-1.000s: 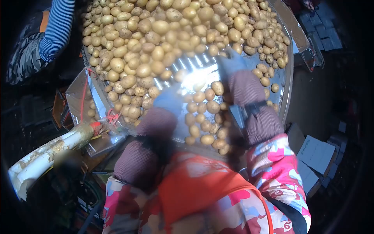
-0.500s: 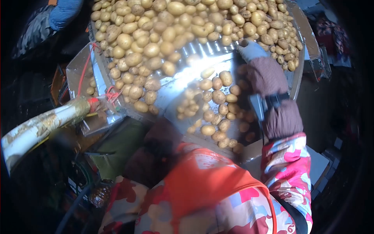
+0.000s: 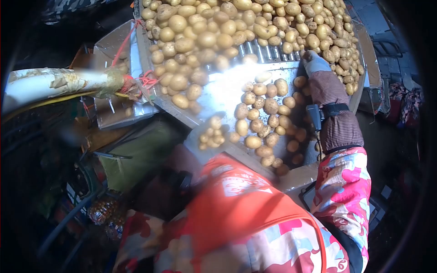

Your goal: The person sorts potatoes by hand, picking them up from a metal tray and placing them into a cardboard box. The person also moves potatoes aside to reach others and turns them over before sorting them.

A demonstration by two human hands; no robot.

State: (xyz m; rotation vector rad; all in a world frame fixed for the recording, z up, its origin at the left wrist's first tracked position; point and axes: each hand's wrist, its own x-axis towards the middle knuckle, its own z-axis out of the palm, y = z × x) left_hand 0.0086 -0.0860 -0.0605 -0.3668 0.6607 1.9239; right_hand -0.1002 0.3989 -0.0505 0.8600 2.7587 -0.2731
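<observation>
My right hand (image 3: 315, 63), in a pale glove, reaches to the slatted end of the metal tray (image 3: 205, 93). Its fingers look curled against the edge of the potato pile (image 3: 327, 41); what they hold, if anything, is hidden. My left hand (image 3: 193, 144) is a blurred grey shape at the tray's near left edge. A cluster of small, pale potatoes (image 3: 212, 133) shows at that hand, but whether they are loose, bagged or printed I cannot make out. Between my hands, several loose potatoes (image 3: 271, 107) lie on the tray, some in the shadow of my right arm.
A taped white pipe (image 3: 59, 86) with red string juts in from the left, beside a cardboard box (image 3: 111, 45). Green cloth (image 3: 136, 159) hangs below it. Another cardboard piece (image 3: 368, 57) stands along the tray's right side. Bright glare covers the tray's middle.
The whole view has shifted. My left hand and the small potato cluster have moved left and closer to my body. My right hand stays near the slats.
</observation>
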